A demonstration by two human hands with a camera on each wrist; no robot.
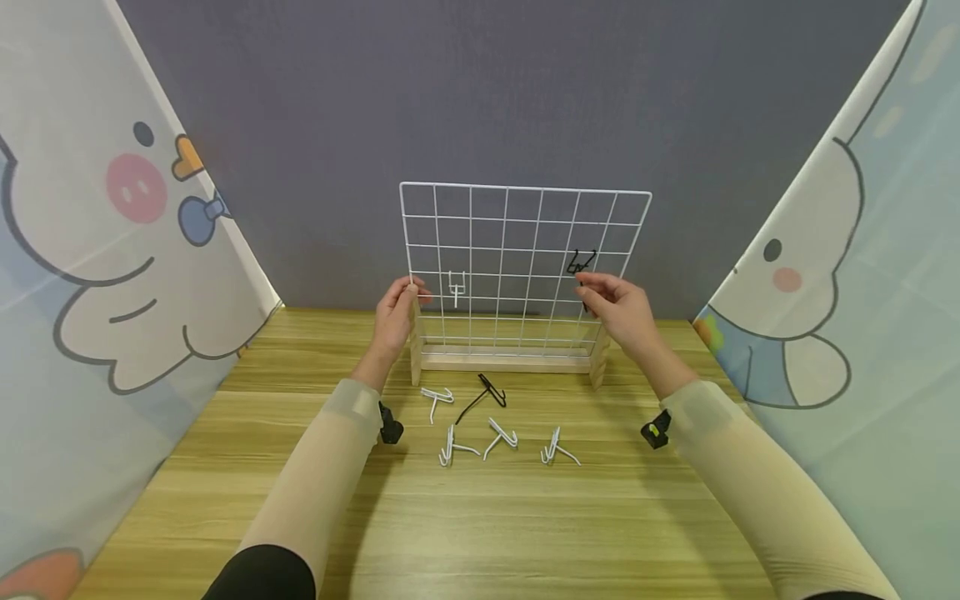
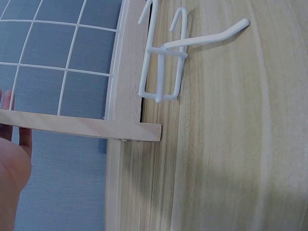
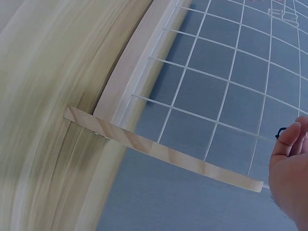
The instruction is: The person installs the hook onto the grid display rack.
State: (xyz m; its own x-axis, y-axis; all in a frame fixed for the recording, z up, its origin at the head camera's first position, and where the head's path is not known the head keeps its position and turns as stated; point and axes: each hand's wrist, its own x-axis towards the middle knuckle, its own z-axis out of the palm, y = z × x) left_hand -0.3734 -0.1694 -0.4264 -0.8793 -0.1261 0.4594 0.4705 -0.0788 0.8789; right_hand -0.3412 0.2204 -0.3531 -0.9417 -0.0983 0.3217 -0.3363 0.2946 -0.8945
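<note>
A white wire grid panel [image 1: 525,258] stands upright in a slotted wooden base [image 1: 504,360] at the back of the bench [image 1: 480,517], its two wooden end posts keeping it vertical so that hooks can hang from its wires. The left hand [image 1: 395,315] is at the panel's left edge, fingers curled about the wire and the top of the left post, a hold that looks meant to steady the panel against a push from the other side. The right hand [image 1: 618,307] is raised to the panel's right part, its fingers pinching the lower end of a black wire hook [image 1: 581,265] that sits on the grid just above them; whether the hook is fully seated on the wires cannot be told. A white hook [image 1: 457,286] already hangs on the left part of the grid, near the left hand. On the bench in front of the base lie the loose pieces, within easy reach of both hands: a white hook [image 1: 437,398] at the left, a black hook [image 1: 486,394] beside it, and three more white hooks [image 1: 500,437] in a row nearer the person. The left wrist view shows one white hook [image 2: 166,57] lying flat on the wood just beside the base. Pale sleeves cover both forearms, and printed cartoon curtains [image 1: 97,250] close in the sides.
</note>
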